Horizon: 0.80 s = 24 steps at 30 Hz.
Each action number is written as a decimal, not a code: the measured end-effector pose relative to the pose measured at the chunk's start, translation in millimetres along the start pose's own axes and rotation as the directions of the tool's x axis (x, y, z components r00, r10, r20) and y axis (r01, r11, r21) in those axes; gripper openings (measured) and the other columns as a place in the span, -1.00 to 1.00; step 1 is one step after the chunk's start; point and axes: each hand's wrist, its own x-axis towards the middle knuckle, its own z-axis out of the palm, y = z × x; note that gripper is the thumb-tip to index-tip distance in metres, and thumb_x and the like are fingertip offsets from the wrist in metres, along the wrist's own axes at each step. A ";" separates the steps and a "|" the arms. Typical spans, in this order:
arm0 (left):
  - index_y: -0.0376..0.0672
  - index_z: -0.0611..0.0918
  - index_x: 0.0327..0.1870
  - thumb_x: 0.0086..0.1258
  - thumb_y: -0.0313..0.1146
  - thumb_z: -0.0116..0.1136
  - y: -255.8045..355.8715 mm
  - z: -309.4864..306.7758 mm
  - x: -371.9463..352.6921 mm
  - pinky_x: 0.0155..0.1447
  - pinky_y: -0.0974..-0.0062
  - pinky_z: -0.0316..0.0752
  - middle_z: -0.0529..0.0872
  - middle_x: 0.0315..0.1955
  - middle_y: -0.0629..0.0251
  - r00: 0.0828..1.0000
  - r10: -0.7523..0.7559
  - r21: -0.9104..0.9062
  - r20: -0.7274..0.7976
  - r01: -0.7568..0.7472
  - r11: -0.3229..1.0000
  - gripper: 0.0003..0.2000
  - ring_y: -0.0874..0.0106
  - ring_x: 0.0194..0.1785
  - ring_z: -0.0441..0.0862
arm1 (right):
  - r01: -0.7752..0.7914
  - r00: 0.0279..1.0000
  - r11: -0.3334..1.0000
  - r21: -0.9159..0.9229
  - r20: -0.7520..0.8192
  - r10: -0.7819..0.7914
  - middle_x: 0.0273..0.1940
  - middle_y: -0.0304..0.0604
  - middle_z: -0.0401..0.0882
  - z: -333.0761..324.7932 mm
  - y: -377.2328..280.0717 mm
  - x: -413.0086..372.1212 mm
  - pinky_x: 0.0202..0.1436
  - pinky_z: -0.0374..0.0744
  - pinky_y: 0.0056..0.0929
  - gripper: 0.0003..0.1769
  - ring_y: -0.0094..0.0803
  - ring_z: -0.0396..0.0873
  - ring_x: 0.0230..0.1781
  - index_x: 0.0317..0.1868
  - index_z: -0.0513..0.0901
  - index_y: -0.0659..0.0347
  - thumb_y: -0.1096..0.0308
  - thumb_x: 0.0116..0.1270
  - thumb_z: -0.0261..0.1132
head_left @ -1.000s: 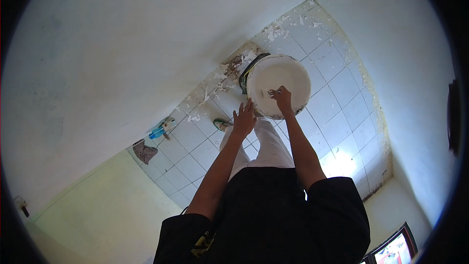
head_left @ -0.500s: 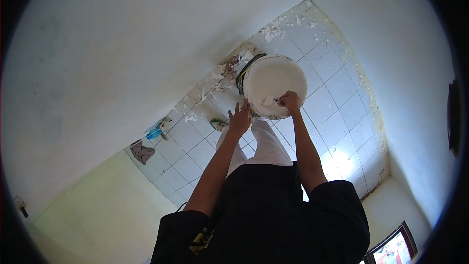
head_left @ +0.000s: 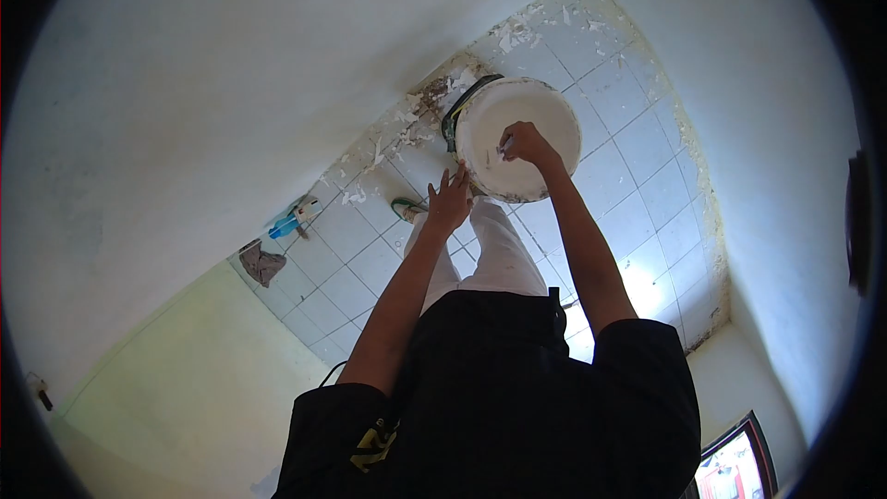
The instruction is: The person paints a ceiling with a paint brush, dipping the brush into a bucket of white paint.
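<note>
A round white bucket (head_left: 565, 109) with a smeared rim stands on the floor in front of me, holding creamy white paint (head_left: 504, 115) or a similar thick liquid. My right hand (head_left: 527, 142) is over the bucket, its fingers closed round a small hand tool (head_left: 504, 149). The tool's working end is too small and pale to tell its kind. My left hand (head_left: 449, 200) lies with fingers spread at the bucket's near left rim, fingertips touching or very close to it.
White walls meet at a corner beyond the bucket. Peeled paint flakes (head_left: 514, 34) litter the tiled floor (head_left: 621, 162) along the wall. A dark bundle (head_left: 468, 107) lies beside the bucket. Farther left are a blue object (head_left: 284, 225) and a crumpled grey cloth (head_left: 262, 264).
My right hand has moved the tool up and left, from near the bucket's near rim towards its middle. The left hand stays at the rim. The whole view has shifted slightly.
</note>
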 end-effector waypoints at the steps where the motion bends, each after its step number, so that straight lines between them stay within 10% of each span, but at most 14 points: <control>1: -0.12 0.13 0.54 0.42 -0.14 0.16 -0.8 -0.6 -0.2 0.39 -0.30 0.23 -0.17 0.61 0.40 1.000 0.009 -0.002 0.005 -0.009 1.000 -0.27 0.08 0.57 0.06 | 0.114 0.988 0.988 -0.102 -0.089 -0.123 -0.51 0.04 0.70 0.9 4.3 -1.2 -0.39 0.67 -0.43 -0.86 -0.33 0.69 -0.60 -0.38 0.73 0.41 0.51 0.03 0.40; 9: -0.06 0.17 0.54 0.39 -0.20 0.15 -5.2 3.6 -0.1 0.35 -0.38 0.22 -0.13 0.61 0.47 1.000 0.011 -0.044 -0.028 -0.012 0.999 -0.29 0.10 0.56 0.10 | 0.108 0.985 0.974 -0.197 -0.114 -0.132 -0.58 0.09 0.65 14.4 56.0 -15.6 -0.55 0.67 -0.43 -0.75 -0.26 0.68 -0.65 -0.27 0.61 0.54 0.41 0.25 0.32; 12: -0.06 0.16 0.54 0.40 -0.19 0.15 -6.2 0.9 -0.4 0.35 -0.39 0.21 -0.13 0.61 0.48 1.000 0.012 -0.040 -0.021 -0.013 0.999 -0.30 0.10 0.56 0.10 | 0.150 0.970 0.988 0.046 -0.198 -0.139 -0.61 0.10 0.63 25.5 68.8 -30.0 -0.61 0.69 -0.40 -0.69 -0.23 0.67 -0.68 -0.24 0.57 0.57 0.35 0.34 0.25; 14: -0.05 0.16 0.54 0.41 -0.19 0.14 -5.6 0.8 -0.3 0.35 -0.39 0.21 -0.13 0.61 0.48 1.000 0.019 -0.041 -0.024 -0.020 0.999 -0.30 0.09 0.56 0.10 | -0.243 0.871 0.616 0.749 -0.111 0.479 -0.61 0.09 0.62 23.0 27.1 -50.7 -0.57 0.73 -0.35 -0.72 -0.23 0.68 -0.67 -0.31 0.59 0.52 0.36 0.35 0.22; 18: -0.07 0.16 0.54 0.41 -0.16 0.15 -6.4 5.7 1.3 0.35 -0.41 0.19 -0.13 0.61 0.46 0.999 0.016 -0.045 -0.031 -0.017 0.999 -0.29 0.08 0.56 0.09 | -0.346 0.838 0.616 0.708 -0.063 0.543 -0.63 0.03 0.59 28.2 46.8 -54.6 -0.66 0.65 -0.38 -0.76 -0.29 0.65 -0.70 -0.34 0.60 0.47 0.39 0.34 0.19; 20: -0.07 0.16 0.54 0.41 -0.16 0.16 -4.9 5.1 1.3 0.35 -0.41 0.19 -0.13 0.61 0.46 0.999 0.022 -0.039 -0.040 -0.024 0.999 -0.29 0.07 0.56 0.09 | -0.267 0.939 0.875 0.403 -0.094 0.329 -0.67 -0.04 0.55 37.3 97.0 -42.8 -0.74 0.54 -0.42 -0.76 -0.38 0.59 -0.73 -0.42 0.61 0.41 0.40 0.33 0.18; 24: -0.09 0.16 0.54 0.38 -0.18 0.19 -5.8 6.7 1.5 0.35 -0.38 0.22 -0.15 0.61 0.40 0.998 0.036 -0.015 -0.042 -0.036 0.999 -0.27 0.06 0.56 0.08 | -0.055 0.992 0.989 0.135 -0.102 0.069 -0.69 -0.11 0.52 29.0 110.7 -24.0 -0.75 0.47 -0.42 -0.77 -0.44 0.54 -0.75 -0.42 0.66 0.39 0.37 0.29 0.24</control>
